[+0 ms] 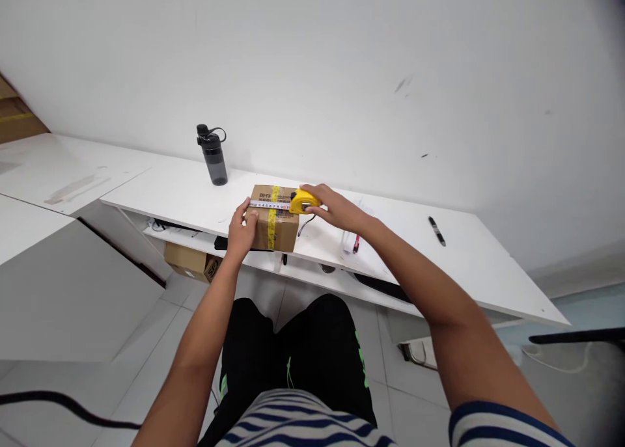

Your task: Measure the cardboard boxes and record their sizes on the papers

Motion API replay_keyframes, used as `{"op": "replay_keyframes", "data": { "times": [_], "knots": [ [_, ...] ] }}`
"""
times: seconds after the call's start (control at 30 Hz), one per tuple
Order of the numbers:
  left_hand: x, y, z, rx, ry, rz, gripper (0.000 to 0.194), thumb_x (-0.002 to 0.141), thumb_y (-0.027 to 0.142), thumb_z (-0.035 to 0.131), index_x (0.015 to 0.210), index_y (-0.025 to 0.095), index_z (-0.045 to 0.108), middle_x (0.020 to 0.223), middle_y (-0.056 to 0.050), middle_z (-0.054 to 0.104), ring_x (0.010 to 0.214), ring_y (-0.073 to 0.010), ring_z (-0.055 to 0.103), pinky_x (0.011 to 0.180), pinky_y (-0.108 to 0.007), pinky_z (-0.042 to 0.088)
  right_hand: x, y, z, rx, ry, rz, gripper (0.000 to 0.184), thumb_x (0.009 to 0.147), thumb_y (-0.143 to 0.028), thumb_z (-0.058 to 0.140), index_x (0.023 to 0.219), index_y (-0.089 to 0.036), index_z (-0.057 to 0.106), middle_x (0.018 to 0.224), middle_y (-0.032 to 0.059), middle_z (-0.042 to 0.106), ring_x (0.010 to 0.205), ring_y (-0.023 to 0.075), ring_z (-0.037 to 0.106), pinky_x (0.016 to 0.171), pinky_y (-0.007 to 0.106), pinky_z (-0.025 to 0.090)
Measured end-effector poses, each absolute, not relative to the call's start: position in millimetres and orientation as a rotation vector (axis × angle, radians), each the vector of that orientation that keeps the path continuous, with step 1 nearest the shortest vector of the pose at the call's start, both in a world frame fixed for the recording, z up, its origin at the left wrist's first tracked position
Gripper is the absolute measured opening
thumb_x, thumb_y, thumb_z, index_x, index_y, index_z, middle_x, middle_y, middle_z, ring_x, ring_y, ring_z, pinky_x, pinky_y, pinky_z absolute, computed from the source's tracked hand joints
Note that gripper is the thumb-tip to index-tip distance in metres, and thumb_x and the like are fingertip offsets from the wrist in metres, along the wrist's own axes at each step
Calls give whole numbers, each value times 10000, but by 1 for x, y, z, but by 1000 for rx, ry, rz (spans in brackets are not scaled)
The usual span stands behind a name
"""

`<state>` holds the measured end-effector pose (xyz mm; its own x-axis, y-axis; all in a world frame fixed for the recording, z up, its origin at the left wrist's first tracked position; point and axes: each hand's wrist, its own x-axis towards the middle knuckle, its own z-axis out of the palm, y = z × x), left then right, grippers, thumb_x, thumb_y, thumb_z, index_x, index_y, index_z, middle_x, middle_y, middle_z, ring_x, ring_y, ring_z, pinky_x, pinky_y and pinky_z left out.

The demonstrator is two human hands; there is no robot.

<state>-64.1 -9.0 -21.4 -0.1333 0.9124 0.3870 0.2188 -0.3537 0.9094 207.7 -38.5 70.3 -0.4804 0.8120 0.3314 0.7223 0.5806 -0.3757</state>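
A brown cardboard box (261,229) with yellow printed tape sits at the front edge of the white desk. My right hand (333,206) is closed around a yellow tape measure (303,202) at the box's right top edge. Its white, numbered blade (268,205) is drawn out across the box top toward the left. At the left top edge, my left hand (242,229) has its fingers closed on the box corner and the blade's end. Whether those fingers pinch the blade itself is hard to make out. A dark wrist strap (306,224) hangs from the tape measure.
A dark water bottle (215,161) stands at the back left of the desk (405,239). Right of the box lie papers with a pink pen (356,244), and farther right a black pen (437,231). Below, a shelf holds dark items, with another carton (185,261) underneath.
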Motion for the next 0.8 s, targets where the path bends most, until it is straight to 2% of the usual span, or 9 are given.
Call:
{"op": "replay_keyframes", "data": {
  "times": [0.17,0.33,0.5,0.63,0.8],
  "knots": [
    [-53,-2,-24,1478,1200,1577,500,919,411,529,1391,247,510,1486,-67,495,1373,-226,454,1164,-357,356,257,-55,66,-1256,-2218,310,569,891,-452,561,1441,-342,465,1313,76,586,1115,294,575,983,517,474],
    [-24,1,-28,1478,1154,1535,541,927,490,505,1410,251,463,1498,-77,469,1388,-231,436,1167,-358,347,269,-56,62,-1289,-2115,393,596,891,-445,568,1463,-340,441,1350,62,565,1184,275,549,1009,485,473],
    [2,-3,-30,1484,1099,1511,573,925,514,499,1419,230,446,1501,-93,462,1389,-237,436,1166,-364,349,258,-47,64,-1247,-2127,333,590,929,-453,508,1491,-319,390,1374,83,530,1209,273,524,1034,477,443],
    [17,-4,-31,1498,1061,1484,561,937,495,487,1431,236,432,1511,-84,453,1378,-231,449,1156,-375,361,234,-28,63,-1189,-2160,296,588,935,-400,487,1495,-257,380,1324,110,538,1180,265,536,1015,453,449],
    [25,-7,-27,1473,1060,1476,582,947,477,471,1476,248,385,1512,-74,460,1362,-225,473,1140,-367,384,193,-8,65,-1154,-2206,236,562,951,-333,438,1496,-221,354,1375,138,490,1209,278,523,996,467,466]
  ]
}}
